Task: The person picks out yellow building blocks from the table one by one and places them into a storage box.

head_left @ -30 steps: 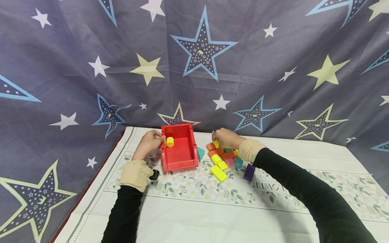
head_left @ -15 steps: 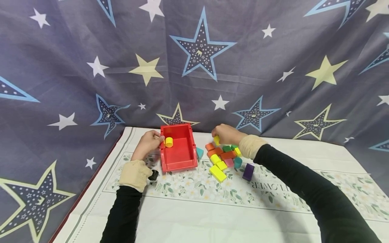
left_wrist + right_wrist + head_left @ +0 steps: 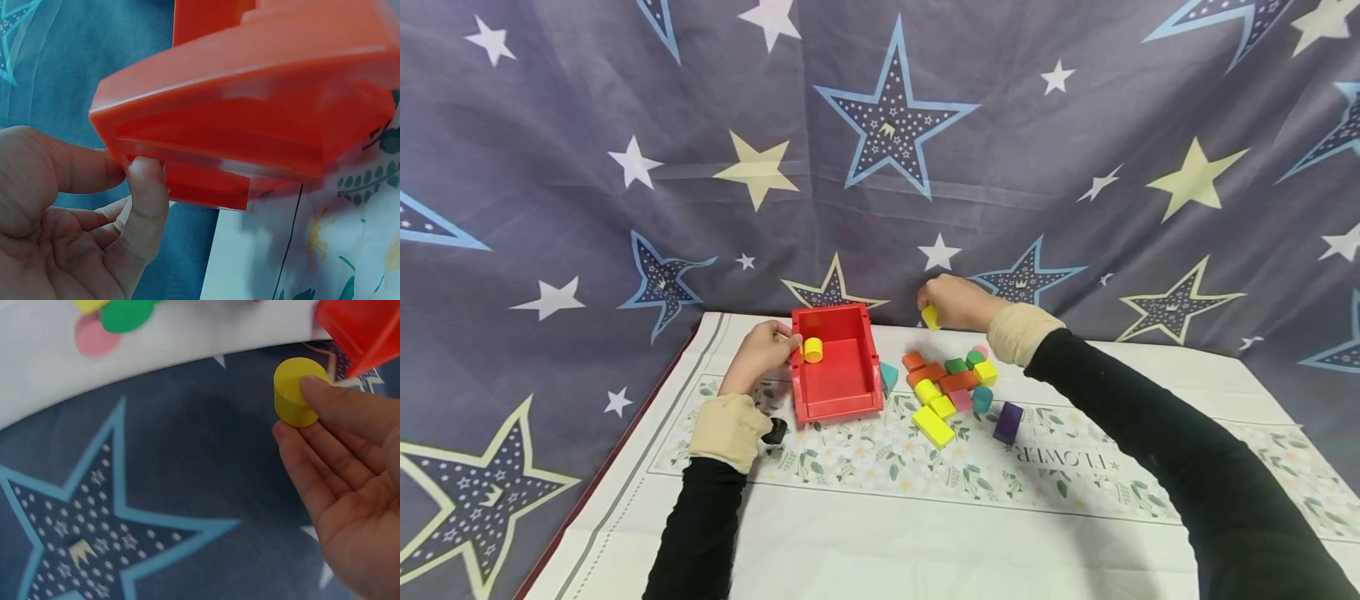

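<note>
My left hand pinches the left rim of an open red plastic bin. Seen from the left wrist, thumb and finger grip the lip at a corner of the bin. Inside the bin, near that hand, is a yellow cylinder block. My right hand is raised behind the loose blocks, close to the curtain. In the right wrist view, a second yellow cylinder block is pinched between thumb and fingertips. That view also catches part of the bin at its upper right.
Several coloured blocks lie bunched right of the bin, among them an orange block and a yellow rectangular block. A purple block lies apart at the right. One teal block sits against the bin. A star-patterned curtain hangs behind the table.
My right hand has lifted the yellow cylinder block up and away from the pile, toward the curtain, uncovering green, yellow and pink blocks. The left hand keeps its hold on the bin.
</note>
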A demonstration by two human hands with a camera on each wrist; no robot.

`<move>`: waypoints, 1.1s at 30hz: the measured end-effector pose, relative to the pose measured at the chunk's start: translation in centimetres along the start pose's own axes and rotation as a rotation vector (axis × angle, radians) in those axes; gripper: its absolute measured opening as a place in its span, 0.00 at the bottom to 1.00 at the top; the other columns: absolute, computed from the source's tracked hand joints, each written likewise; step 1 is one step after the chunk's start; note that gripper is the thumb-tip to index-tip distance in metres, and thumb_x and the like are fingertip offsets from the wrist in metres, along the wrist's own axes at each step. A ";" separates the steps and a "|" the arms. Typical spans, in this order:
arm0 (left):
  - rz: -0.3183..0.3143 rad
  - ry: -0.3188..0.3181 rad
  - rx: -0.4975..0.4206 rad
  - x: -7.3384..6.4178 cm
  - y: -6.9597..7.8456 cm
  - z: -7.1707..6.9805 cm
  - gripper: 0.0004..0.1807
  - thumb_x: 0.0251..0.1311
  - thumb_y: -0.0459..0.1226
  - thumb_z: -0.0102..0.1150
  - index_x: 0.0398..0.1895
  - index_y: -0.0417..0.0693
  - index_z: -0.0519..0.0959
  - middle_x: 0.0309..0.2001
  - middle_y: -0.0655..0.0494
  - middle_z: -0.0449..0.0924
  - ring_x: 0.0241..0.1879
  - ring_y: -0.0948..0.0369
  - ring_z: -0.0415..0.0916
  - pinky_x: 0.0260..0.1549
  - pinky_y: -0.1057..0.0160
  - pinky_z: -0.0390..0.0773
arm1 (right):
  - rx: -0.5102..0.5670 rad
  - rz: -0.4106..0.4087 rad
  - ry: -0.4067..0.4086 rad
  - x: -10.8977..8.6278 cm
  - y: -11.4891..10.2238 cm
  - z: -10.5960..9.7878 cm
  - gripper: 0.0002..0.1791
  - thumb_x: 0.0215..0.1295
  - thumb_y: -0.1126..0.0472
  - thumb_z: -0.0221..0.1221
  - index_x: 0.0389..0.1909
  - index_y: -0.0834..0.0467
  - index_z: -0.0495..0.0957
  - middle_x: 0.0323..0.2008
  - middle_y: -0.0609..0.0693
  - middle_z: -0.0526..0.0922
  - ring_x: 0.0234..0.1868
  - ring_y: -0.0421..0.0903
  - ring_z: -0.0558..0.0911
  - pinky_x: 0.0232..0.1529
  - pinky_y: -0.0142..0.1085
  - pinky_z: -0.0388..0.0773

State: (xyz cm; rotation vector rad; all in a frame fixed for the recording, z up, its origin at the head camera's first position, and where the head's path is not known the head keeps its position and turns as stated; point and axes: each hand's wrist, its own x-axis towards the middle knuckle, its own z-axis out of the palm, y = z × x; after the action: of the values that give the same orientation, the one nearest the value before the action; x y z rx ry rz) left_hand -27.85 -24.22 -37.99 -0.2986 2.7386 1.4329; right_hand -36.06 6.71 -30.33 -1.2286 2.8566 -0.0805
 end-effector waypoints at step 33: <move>0.006 -0.013 -0.020 -0.1 0.1 -0.1 0.17 0.75 0.40 0.53 0.53 0.32 0.72 0.35 0.48 0.77 0.28 0.63 0.77 0.42 0.55 0.84 | -0.057 -0.022 0.088 3.5 -5.9 -7.8 0.12 0.59 0.78 0.61 0.40 0.64 0.87 0.40 0.58 0.88 0.36 0.51 0.80 0.40 0.40 0.81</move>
State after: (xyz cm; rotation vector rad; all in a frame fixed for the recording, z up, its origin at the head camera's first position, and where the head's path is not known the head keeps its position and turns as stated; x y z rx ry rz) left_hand -27.80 -24.25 -37.81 -0.2815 2.7191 1.4587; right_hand -34.58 0.34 -22.20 -1.2990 2.9397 -0.0561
